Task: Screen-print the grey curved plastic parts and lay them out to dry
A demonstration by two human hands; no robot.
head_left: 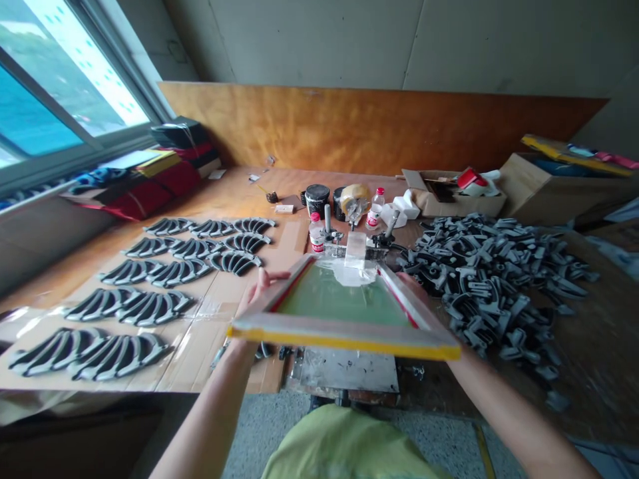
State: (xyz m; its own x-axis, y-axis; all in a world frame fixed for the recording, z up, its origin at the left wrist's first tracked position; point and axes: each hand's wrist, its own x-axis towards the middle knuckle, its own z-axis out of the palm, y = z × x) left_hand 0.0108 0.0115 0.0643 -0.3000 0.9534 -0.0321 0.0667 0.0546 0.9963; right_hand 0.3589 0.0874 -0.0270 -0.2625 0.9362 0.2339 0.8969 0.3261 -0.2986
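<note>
A screen-printing frame [344, 332] with a pale green mesh [344, 303] is tilted up in front of me over the bench. My left hand [260, 287] is closed on its left side, fingers showing along the outer edge. On the opposite side my right hand [413, 287] grips the frame, mostly hidden behind it. The far end of the frame meets a hinge clamp [357, 249] with two upright handles. Below the near edge sits a metal base plate [347, 371]. White tape or film covers part of the mesh at the far end.
Rows of grey-and-black curved parts [150, 299] lie fanned on cardboard [200, 332] at left. A loose heap of similar parts [494, 279] lies right. Behind stand bottles [316, 233], a black tub [317, 199] and cardboard boxes [554, 186]. A window [74, 73] is at upper left.
</note>
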